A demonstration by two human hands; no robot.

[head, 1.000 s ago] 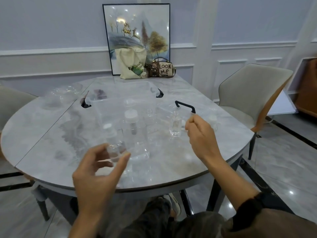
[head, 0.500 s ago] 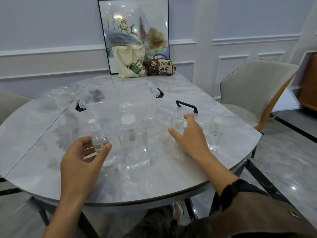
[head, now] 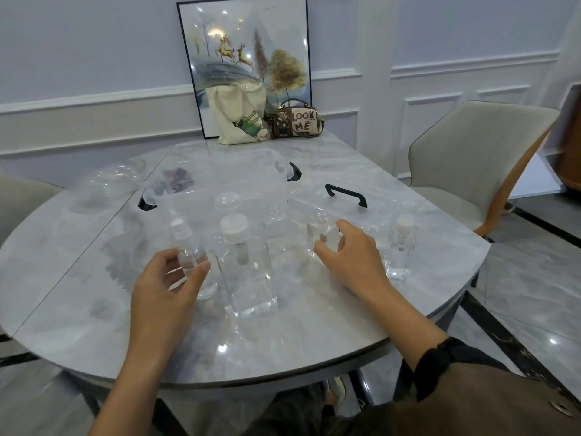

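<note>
Marble table (head: 94,325) spreads wide under both hands: bare slab to the left of the left hand, near edge under the wrists. The clear box (head: 201,198) sits just beyond the fingertips. Between the hands is the tall square bottle (head: 248,278), upright. Left hand (head: 166,291) wraps the spray bottle (head: 181,237), nozzle up, long axis vertical. Right hand (head: 352,259) curls round the open-necked bottle (head: 317,231), also upright.
</note>
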